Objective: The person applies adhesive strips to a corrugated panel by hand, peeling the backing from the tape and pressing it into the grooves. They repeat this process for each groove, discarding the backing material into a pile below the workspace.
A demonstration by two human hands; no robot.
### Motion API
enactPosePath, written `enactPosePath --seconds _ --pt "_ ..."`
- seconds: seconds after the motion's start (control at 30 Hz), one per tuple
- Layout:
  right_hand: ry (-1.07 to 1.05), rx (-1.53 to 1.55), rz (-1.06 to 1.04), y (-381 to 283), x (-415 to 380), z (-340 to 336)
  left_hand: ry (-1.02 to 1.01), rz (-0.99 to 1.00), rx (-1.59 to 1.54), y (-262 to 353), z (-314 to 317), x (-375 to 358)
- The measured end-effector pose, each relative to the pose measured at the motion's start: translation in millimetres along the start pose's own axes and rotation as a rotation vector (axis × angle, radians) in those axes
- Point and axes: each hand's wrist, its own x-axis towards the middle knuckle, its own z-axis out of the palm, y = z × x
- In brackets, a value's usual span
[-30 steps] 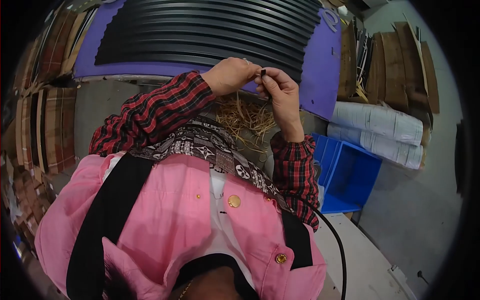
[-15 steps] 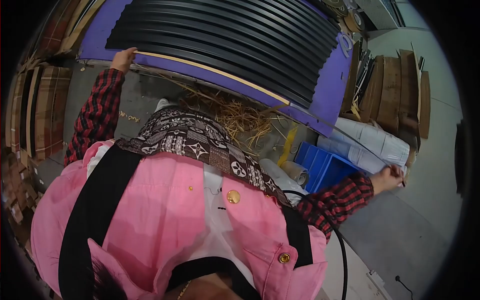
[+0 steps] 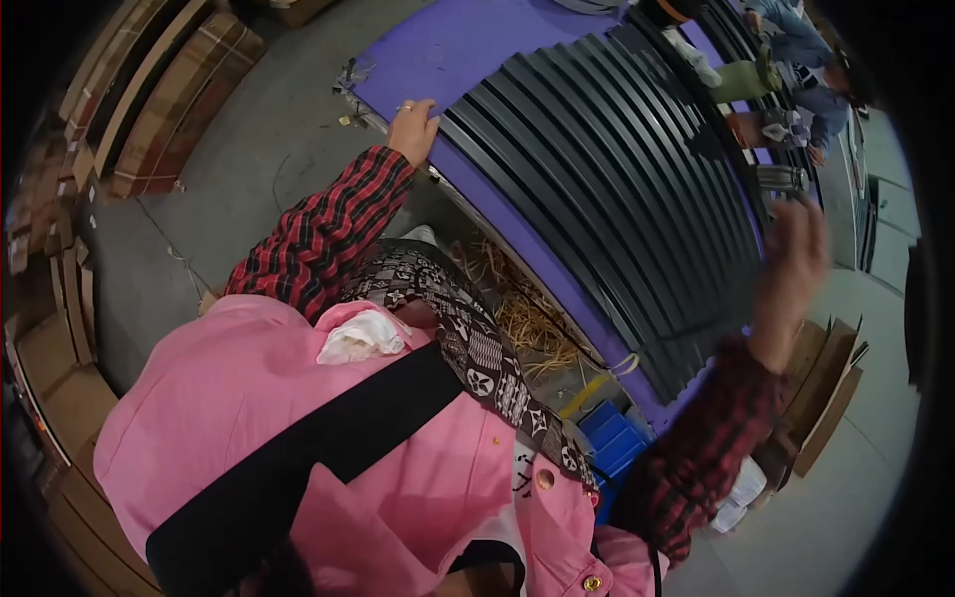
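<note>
My left hand [image 3: 414, 131] is at the near left corner of the stack of black ribbed panels [image 3: 607, 189], touching its end. Its fingers are together and bent, and what lies under them is hidden. Raised above the right end of the stack, my right hand [image 3: 794, 279] is smeared by motion, so its fingers and anything in them cannot be made out. A pale strap loop [image 3: 625, 366] hangs at the front edge of the purple table [image 3: 428, 50].
Across the table, a person [image 3: 796, 75] in a blue top works at the far side. Tangled yellow straps [image 3: 532, 328] lie on the floor beside a blue crate [image 3: 609, 438]. Cardboard-wrapped bundles [image 3: 189, 109] stand at left, more cardboard [image 3: 826, 383] at right.
My view has turned, so the panels now run diagonally. My right hand has swung from low right up over the stack. The yellow strip stretched along the front edge is no longer visible there.
</note>
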Motion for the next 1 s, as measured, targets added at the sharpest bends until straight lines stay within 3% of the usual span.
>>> enactPosePath --seconds 0.07,0.13,0.17,0.23,0.37,0.53,0.77,1.0 --pt "-0.271 0.353 0.254 -2.1 -7.7 115.6 -0.038 -0.037 0.097 -9.6 15.3 9.0" --pt "-0.422 0.397 0.325 20.6 -22.7 200.5 -0.023 -0.022 0.052 6.0 17.5 15.4" --pt "-0.460 0.348 0.348 32.2 -31.9 230.6 -0.108 -0.081 -0.016 17.2 18.1 17.8" --pt "-0.552 0.266 0.432 43.1 -43.0 261.6 -0.189 -0.180 -0.124 31.1 17.9 18.4" --pt "-0.554 0.169 0.503 69.1 -40.4 268.9 -0.233 -0.213 -0.181 43.3 32.7 12.4" --pt "-0.624 0.031 0.460 83.3 -39.4 271.4 -0.172 -0.051 -0.183 48.1 37.0 5.8" --pt "-0.593 0.012 0.508 86.4 -36.7 269.7 -0.188 -0.051 -0.200 46.4 39.5 5.2" --pt "-0.646 -0.088 0.417 90.6 -34.9 268.2 -0.241 -0.155 -0.167 56.7 37.1 7.9"
